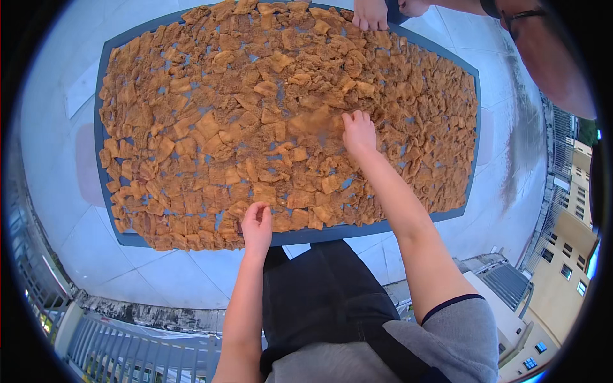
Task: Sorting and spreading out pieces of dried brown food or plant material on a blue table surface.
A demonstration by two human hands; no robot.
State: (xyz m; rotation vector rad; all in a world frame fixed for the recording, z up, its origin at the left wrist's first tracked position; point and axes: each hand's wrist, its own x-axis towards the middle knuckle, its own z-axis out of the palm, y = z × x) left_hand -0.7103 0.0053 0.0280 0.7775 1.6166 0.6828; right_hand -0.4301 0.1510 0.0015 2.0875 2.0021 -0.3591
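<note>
Many flat orange-brown pieces, seemingly dried citrus peel [208,125], cover a large dark grey table [306,235] in an uneven layer. Over the right-centre of the layer is my right hand [360,131], fingers bent down at the pieces; a blurred brown patch lies just left of its fingertips. My left hand [257,225] is at the near edge of the table, thumb and fingertips close together beside the pieces. Whether either hand pinches a piece cannot be told. Small grey-blue gaps of tabletop show between the pieces.
Across the table, another person's hand [371,15] touches the far edge, with their other arm [546,57] at the upper right. Pale paving [163,273] surrounds the table. A metal railing [139,352] and low ledge run behind me; buildings [565,239] stand beyond on the right.
</note>
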